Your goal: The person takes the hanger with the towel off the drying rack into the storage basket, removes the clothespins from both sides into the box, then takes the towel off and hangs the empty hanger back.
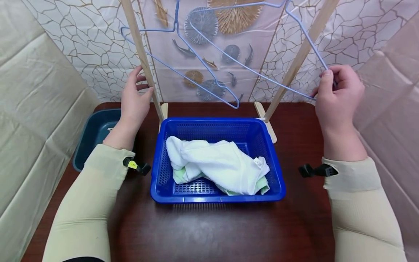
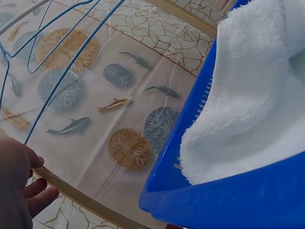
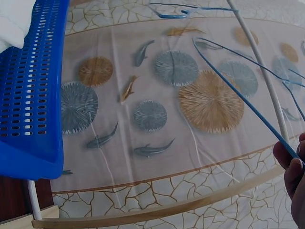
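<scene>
My right hand pinches one lower corner of a blue wire clothes hanger between thumb and fingers. That hanger slants across the upper right of the head view. A second blue clothes hanger hangs tilted to its left. Beside the left wooden post, my left hand is raised with its fingers loosely bent, overlapping the post in the head view. Neither hanger is in its grasp. Between my arms, a crumpled white towel with pale green parts and a small tag lies in a blue plastic basket.
A dark teal tub stands at the left behind my forearm. The right wooden post rises behind the basket, with a flat wooden foot on the brown table. Patterned cloth hangs at the back.
</scene>
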The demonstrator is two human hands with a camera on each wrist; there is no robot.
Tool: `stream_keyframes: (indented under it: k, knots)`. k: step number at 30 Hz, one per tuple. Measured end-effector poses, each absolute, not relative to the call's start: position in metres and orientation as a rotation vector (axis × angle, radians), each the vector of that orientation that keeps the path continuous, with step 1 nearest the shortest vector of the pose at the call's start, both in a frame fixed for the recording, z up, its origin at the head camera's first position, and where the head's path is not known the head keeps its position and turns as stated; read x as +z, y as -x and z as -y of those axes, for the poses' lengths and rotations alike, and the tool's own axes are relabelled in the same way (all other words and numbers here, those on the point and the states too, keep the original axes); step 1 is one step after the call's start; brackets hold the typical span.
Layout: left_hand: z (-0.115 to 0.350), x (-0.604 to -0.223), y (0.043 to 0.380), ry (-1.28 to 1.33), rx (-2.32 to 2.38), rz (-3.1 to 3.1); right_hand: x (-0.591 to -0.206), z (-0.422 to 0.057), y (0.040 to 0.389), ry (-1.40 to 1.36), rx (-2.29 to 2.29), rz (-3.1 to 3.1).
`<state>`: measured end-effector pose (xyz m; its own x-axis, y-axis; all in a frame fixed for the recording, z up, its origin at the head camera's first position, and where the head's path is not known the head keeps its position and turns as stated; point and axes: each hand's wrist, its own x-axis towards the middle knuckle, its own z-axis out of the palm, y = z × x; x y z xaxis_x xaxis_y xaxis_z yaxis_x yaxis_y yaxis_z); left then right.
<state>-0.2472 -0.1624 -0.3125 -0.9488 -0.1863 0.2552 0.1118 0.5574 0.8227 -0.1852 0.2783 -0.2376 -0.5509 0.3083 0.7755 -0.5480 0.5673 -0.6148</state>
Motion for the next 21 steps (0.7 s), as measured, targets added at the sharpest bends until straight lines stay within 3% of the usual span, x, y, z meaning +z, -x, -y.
stream_keyframes:
  k: [21]
  knots:
    - [0.158,-0.309,0.250,-0.086,-1.359,2.433,-0.252,-0.250,0.222,-0.081,0.988,2.050]
